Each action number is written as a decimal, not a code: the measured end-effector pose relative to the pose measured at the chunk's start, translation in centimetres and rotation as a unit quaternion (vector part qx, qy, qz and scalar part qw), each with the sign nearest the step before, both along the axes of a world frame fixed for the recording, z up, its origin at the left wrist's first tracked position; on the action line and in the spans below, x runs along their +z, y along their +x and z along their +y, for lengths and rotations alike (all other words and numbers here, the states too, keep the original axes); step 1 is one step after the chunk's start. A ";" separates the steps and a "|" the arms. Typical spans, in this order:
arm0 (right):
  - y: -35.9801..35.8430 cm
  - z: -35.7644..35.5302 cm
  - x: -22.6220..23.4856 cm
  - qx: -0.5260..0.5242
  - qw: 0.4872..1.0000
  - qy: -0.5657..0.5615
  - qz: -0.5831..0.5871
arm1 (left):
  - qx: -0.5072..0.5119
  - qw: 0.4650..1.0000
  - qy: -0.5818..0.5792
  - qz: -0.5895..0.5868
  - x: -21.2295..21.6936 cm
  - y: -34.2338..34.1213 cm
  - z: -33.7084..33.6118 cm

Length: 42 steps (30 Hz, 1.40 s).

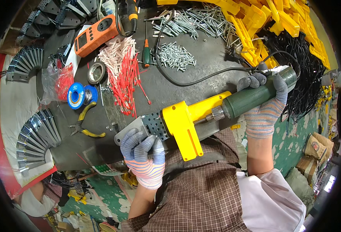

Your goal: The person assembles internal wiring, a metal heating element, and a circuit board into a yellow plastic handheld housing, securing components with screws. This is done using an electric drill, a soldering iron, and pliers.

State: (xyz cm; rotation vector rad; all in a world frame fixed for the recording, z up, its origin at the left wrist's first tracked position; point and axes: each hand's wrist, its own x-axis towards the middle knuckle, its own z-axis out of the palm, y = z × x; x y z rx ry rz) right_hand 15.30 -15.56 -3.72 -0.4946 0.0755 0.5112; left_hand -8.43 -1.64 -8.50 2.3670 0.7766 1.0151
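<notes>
"What's the left hand (pixel 144 156) holding?"
"The metal bracket (pixel 155 125), fingers closed over it; the yellow housing (pixel 181 125) adjoins rightward, by the bench's (pixel 213 58) near edge."
"And the right hand (pixel 266 106)?"
"Gripping the green driver (pixel 249 99): apparently screwing, which calls for steady alignment."
"Its tip?"
"Hidden at the housing."

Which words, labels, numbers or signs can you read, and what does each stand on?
None that I can quote.
Blue spool: print on its face, too small to read.
Orange handheld device: small screen, nothing legible.
Brown package at far right: reddish mark, too blurred.
</notes>
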 end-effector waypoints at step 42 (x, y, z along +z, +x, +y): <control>-0.3 0.2 -0.1 0.005 0.999 0.019 -0.030 | -0.039 0.998 0.055 0.011 -1.1 0.9 -0.2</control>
